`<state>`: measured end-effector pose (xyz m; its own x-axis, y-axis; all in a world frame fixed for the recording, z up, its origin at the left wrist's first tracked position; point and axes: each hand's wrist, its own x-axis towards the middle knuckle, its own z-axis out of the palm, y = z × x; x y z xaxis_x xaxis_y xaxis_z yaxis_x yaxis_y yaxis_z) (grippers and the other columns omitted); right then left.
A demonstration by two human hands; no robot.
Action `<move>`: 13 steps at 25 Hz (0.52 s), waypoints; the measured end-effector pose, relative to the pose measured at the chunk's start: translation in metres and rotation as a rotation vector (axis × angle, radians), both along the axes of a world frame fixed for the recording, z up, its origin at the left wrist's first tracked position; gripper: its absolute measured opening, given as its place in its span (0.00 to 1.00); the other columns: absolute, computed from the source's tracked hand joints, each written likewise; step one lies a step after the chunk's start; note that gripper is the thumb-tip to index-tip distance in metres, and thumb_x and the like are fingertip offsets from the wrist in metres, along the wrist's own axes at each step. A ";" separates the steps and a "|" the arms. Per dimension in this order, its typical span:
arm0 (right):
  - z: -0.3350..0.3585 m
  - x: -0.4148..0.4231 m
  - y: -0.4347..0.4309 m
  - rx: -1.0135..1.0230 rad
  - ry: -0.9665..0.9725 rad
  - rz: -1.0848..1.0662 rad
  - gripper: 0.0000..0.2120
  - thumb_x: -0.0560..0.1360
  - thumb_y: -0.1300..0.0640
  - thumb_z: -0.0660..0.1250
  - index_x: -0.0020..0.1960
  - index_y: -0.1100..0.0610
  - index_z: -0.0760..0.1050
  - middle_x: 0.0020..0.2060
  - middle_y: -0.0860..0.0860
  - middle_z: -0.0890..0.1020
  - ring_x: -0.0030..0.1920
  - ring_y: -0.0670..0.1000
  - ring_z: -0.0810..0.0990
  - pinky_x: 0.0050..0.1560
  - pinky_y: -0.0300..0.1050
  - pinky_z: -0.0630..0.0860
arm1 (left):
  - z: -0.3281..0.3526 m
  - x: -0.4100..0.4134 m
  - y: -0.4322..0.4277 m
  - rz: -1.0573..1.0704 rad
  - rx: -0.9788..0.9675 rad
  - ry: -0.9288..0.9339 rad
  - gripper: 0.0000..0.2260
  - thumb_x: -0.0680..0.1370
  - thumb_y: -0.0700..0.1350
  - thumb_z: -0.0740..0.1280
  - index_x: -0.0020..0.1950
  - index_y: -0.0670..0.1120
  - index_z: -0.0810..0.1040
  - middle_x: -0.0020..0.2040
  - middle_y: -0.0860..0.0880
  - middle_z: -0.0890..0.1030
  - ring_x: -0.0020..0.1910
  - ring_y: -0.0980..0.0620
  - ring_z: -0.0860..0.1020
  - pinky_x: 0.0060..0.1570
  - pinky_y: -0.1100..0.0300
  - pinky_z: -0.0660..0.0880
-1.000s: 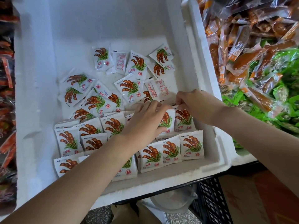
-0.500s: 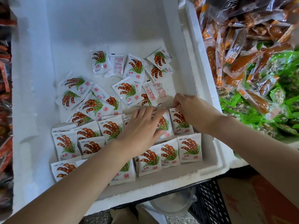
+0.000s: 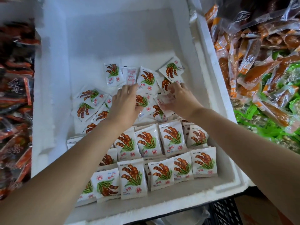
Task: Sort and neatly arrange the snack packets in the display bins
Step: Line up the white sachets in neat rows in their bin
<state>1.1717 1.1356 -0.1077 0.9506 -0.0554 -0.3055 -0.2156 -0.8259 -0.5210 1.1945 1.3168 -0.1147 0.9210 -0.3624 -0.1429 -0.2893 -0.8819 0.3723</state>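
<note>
- Styrofoam bin (image 3: 53, 95) holds the snack packets: tidy rows (image 3: 172, 138) near, loose heap (image 3: 87, 103) behind.
- Left hand (image 3: 125, 103) curls over the heap, grip unclear; right hand (image 3: 180, 98) pinches one packet (image 3: 165, 104).
- Orange packs (image 3: 259, 62) crowd the right wall; the bin's far floor lies open.
</note>
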 end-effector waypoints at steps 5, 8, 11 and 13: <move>0.000 0.004 0.008 0.123 0.009 -0.140 0.37 0.67 0.59 0.75 0.69 0.56 0.59 0.63 0.56 0.67 0.57 0.52 0.71 0.55 0.37 0.67 | 0.002 0.003 -0.003 0.001 -0.049 0.007 0.22 0.77 0.44 0.69 0.69 0.42 0.68 0.63 0.43 0.69 0.62 0.45 0.71 0.60 0.53 0.68; 0.010 0.003 0.003 0.099 -0.046 -0.088 0.15 0.73 0.62 0.70 0.57 0.57 0.70 0.50 0.51 0.75 0.45 0.49 0.73 0.42 0.26 0.69 | 0.010 -0.004 -0.003 0.013 -0.179 0.021 0.13 0.79 0.44 0.65 0.62 0.41 0.71 0.59 0.43 0.76 0.54 0.44 0.77 0.48 0.54 0.72; 0.029 -0.005 -0.007 0.135 -0.170 -0.091 0.07 0.76 0.57 0.65 0.43 0.59 0.69 0.35 0.48 0.75 0.32 0.45 0.72 0.27 0.28 0.65 | 0.028 -0.016 -0.006 0.063 -0.336 -0.034 0.09 0.80 0.44 0.65 0.56 0.42 0.70 0.51 0.47 0.80 0.42 0.50 0.78 0.38 0.64 0.72; 0.044 -0.017 -0.010 0.250 -0.272 -0.125 0.10 0.78 0.57 0.62 0.39 0.60 0.68 0.29 0.49 0.70 0.26 0.41 0.65 0.24 0.29 0.63 | 0.042 -0.027 -0.014 0.159 -0.497 0.014 0.08 0.80 0.44 0.64 0.56 0.44 0.69 0.46 0.51 0.77 0.33 0.59 0.74 0.31 0.71 0.70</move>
<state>1.1550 1.1259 -0.0637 0.9893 -0.1321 -0.0623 -0.1333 -0.6423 -0.7548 1.1678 1.3030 -0.0722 0.9695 -0.2452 -0.0023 -0.1577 -0.6307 0.7598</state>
